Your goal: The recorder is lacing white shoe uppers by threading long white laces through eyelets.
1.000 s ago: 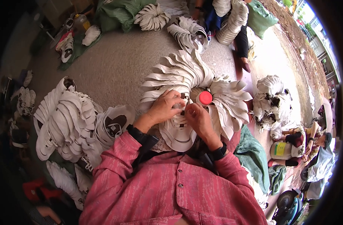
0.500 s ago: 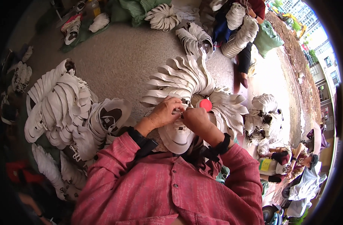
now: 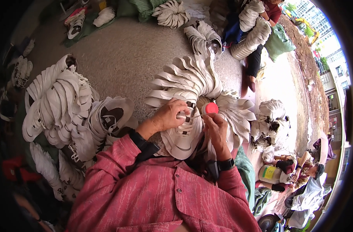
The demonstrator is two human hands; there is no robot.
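Note:
In front of my chest lies a white shoe upper (image 3: 180, 140) with a mesh toe and dark tabs under its lacing. My left hand (image 3: 169, 115) grips its left side near the eyelets, fingers curled over the edge. To the right, my right hand (image 3: 216, 125) pinches a white shoelace (image 3: 198, 116) stretched from the eyelets. A round red lid (image 3: 211, 108) sits just behind my right fingertips. Beyond the hands fans a curved row of stacked white uppers (image 3: 192, 77), and another fanned stack (image 3: 235, 116) is to the right.
Piles of white uppers stand at left (image 3: 56, 100) and right (image 3: 272, 120). Further stacks (image 3: 202, 38) lie ahead. A person (image 3: 255, 54) sits at the upper right beside a green sack (image 3: 278, 41). More people (image 3: 300, 166) are at the lower right, near a yellow-labelled container (image 3: 270, 173).
My right hand has moved right and slightly down from the upper, drawing the lace out. My left hand stays at the upper's left side. The view has shifted slightly.

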